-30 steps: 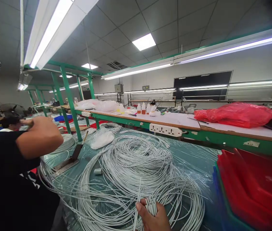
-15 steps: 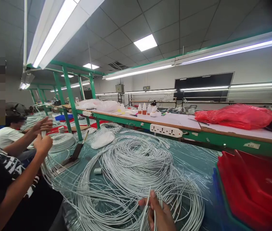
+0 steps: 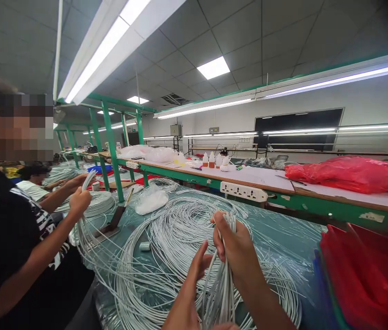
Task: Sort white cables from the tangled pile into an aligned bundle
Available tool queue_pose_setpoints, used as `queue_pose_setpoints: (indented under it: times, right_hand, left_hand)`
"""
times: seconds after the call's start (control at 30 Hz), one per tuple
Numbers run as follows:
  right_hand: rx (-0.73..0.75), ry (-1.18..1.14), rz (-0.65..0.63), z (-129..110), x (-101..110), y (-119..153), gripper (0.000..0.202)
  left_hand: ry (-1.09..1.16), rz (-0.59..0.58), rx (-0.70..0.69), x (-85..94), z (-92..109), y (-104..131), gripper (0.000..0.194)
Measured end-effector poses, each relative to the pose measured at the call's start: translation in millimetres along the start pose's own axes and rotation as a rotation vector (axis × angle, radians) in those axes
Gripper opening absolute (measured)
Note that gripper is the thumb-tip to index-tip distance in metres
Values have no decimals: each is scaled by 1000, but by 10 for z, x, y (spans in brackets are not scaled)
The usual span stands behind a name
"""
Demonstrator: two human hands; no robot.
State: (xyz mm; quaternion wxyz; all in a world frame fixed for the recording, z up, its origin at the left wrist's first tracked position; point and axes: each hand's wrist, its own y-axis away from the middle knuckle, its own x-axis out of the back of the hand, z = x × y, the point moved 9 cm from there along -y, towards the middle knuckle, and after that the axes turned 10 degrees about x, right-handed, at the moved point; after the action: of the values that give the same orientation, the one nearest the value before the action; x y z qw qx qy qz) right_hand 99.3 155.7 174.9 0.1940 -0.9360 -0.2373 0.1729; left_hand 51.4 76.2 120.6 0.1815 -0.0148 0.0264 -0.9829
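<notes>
A bundle of white cable lengths (image 3: pixel 224 275) hangs upright in front of the person, over a big loose heap of coiled white cable (image 3: pixel 180 238) on the bench. The right hand (image 3: pixel 237 250) has its fingers clamped round the top of the bundle, the cut ends poking out above the fist. The left hand (image 3: pixel 199 268) is just beside it, fingers spread apart and the palm against the strands lower down.

The heap lies on a green bench top (image 3: pixel 283 233) covered with clear plastic film. On it, well left of the hands, are a small white block (image 3: pixel 144 246), a flat metal cutting jig (image 3: pixel 113 224) and a clear plastic bag (image 3: pixel 151 201). Red plastic bins (image 3: pixel 368 270) stand stacked at the right edge.

A raised shelf (image 3: pixel 255 176) on green steel framing carries a white power strip (image 3: pixel 243 191) on its front, small dropper bottles (image 3: pixel 214 160) and a red plastic bag (image 3: pixel 348 173). Long tube lights (image 3: pixel 111 43) hang under a tiled ceiling. At the left a co-worker's hands (image 3: pixel 79 195) grip another bunch of white cable. No writing is legible anywhere.
</notes>
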Motion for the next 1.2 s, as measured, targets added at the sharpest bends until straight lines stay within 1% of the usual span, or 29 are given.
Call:
queue_pose_setpoints:
  times: [0.07,0.1,0.13,0.2,0.23,0.27,0.3,0.33,0.4,0.43,0.47,0.5,0.53,0.57,0.6,0.63,0.67,0.73,0.77,0.83,0.93,0.97,1.03,1.07,1.1,1.13,1.2]
  right_hand:
    - [17,-13,-47,-133,-160,-116,39]
    - [35,-8,-52,-176,-197,-163,39]
    - [66,11,-53,-214,-208,-206,39]
    - [107,95,-89,-252,-190,-280,41]
    - [104,156,-139,-251,-177,-315,43]
    - [108,244,-200,-257,-156,-350,44]
    - [133,366,-249,-288,-116,-391,44]
    - [185,515,-262,-354,-47,-442,43]
    - [376,779,-177,-608,118,-537,39]
    - [470,835,-123,-742,180,-561,43]
    - [526,826,-118,-828,205,-575,49]
    - [540,766,-191,-852,173,-581,52]
    - [521,692,-348,-820,71,-559,51]
    - [484,631,-546,-754,-65,-490,48]
    - [441,589,-716,-684,-178,-396,44]
    - [413,560,-823,-635,-251,-311,39]
    - [401,543,-865,-608,-287,-257,35]
    - [427,539,-838,-596,-304,-225,31]
    - [435,551,-866,-568,-333,-196,29]
    - [415,563,-962,-478,-397,-141,27]
    - [388,524,-881,-432,-370,-227,33]
    - [374,525,-892,-394,-377,-230,34]
    - [326,521,-1024,-275,-443,-148,34]
    - [300,489,-1070,-233,-468,-109,34]
    - [298,457,-1064,-227,-474,-105,34]
    - [321,439,-1027,-246,-468,-126,34]
    - [365,447,-997,-273,-462,-160,35]
  left_hand:
    - [34,-96,-39,-121,213,-193,66]
    - [68,-136,-44,-176,285,-279,69]
    - [102,-160,-33,-217,324,-358,64]
    - [134,-161,10,-249,334,-476,39]
    - [114,-156,24,-253,323,-511,24]
    - [96,-180,32,-273,310,-527,11]
    - [98,-220,30,-295,301,-529,6]
    - [117,-265,23,-313,293,-522,12]
    - [167,-340,30,-328,254,-504,21]
    - [183,-358,45,-323,222,-501,23]
    - [186,-362,60,-311,189,-504,26]
    - [181,-362,71,-300,160,-508,26]
    - [175,-374,83,-300,133,-509,25]
    - [166,-389,94,-305,108,-508,22]
    - [159,-405,105,-311,84,-505,20]
    - [153,-425,116,-319,62,-499,18]
    - [153,-442,123,-325,44,-491,17]
    - [163,-463,154,-331,-8,-476,16]
    - [174,-466,179,-329,-43,-471,15]
    - [191,-488,238,-345,-117,-453,13]
    - [234,-517,269,-354,-157,-430,14]
    - [235,-515,288,-347,-173,-424,15]
    - [231,-517,343,-337,-204,-405,19]
    - [242,-506,357,-324,-202,-404,20]
    - [257,-488,363,-306,-192,-412,21]
    - [274,-473,362,-292,-174,-425,21]
    - [281,-439,368,-272,-145,-465,23]
